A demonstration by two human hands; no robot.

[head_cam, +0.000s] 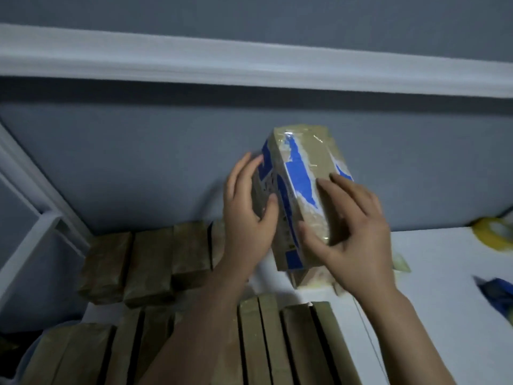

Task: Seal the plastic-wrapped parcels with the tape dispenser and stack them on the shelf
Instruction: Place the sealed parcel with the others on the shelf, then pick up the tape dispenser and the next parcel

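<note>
Centre frame: the left hand (249, 209) clasps the parcel (298, 176) from the left, thumb on its front; the right hand (354, 234) grips its top, fingers spread and bent.

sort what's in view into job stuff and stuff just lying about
Job: parcel; left hand and right hand gripping it; stacked parcels; tape roll.
Lying about: blue scrap; pale scrap, both blurred.

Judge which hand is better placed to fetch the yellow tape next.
Right, probably. The yellow tape lies at the right edge of the white surface, on the side of the right hand. The left hand holds the far flank of the parcel and would have to cross it.
</note>
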